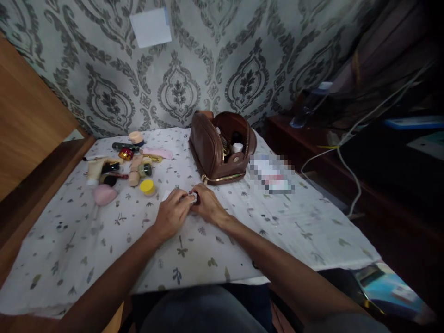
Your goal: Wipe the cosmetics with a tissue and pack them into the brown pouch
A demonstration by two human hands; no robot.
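My left hand point(170, 213) and my right hand point(210, 204) meet over the cloth-covered table, in front of a brown makeup bag. Between their closed fingers is a small round container point(193, 198), dark with a whitish part; most of it is hidden. Something white, perhaps a tissue point(165, 194), shows beyond my left fingers. The makeup bag point(207, 150) stands unzipped, and a white-capped container point(237, 147) is visible inside. Left of my hands lie a yellow-lidded jar point(147, 187) and a pink makeup sponge point(104, 194).
Several cosmetics, among them a cream tube point(94, 172) and a red-gold jar point(126, 154), lie at the table's left. A blurred-out packet point(272, 175) lies right of the bag. White cables point(350, 173) and a plastic bottle point(308, 108) are on the right. The patterned wall point(178, 88) borders the back.
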